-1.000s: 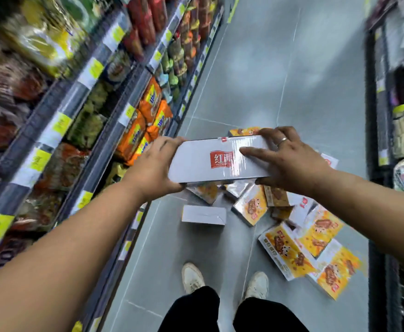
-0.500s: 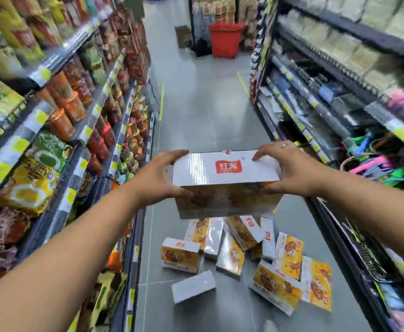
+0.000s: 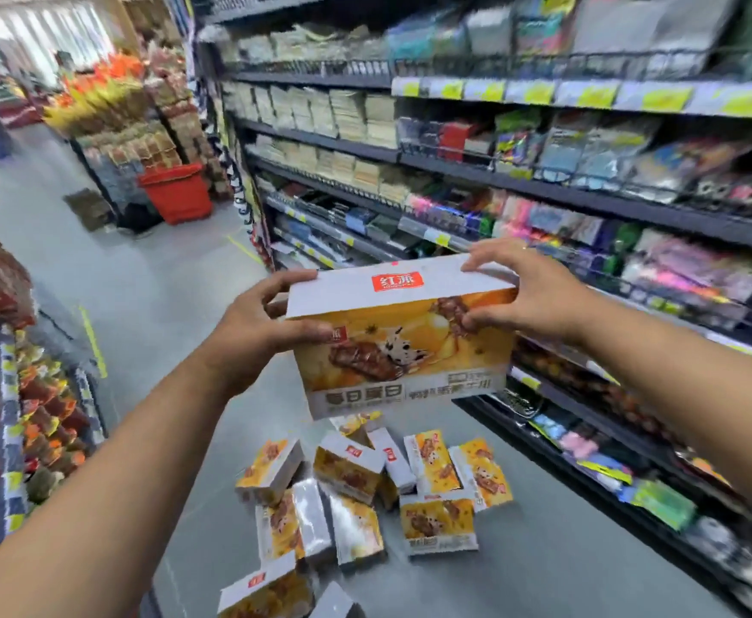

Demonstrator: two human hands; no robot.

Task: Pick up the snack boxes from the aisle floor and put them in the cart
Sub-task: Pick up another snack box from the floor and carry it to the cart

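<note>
Snack box [image 3: 403, 350] held at frame centre: left hand [image 3: 256, 325] grips its 9 o'clock end and right hand [image 3: 532, 296] its 3 o'clock end, fingers curled over the edges. At 6 o'clock, a heap of floor boxes [image 3: 365, 497] lies on the aisle floor [image 3: 151, 278]. No cart is visible, so the task is judged to be at an early stage.
</note>
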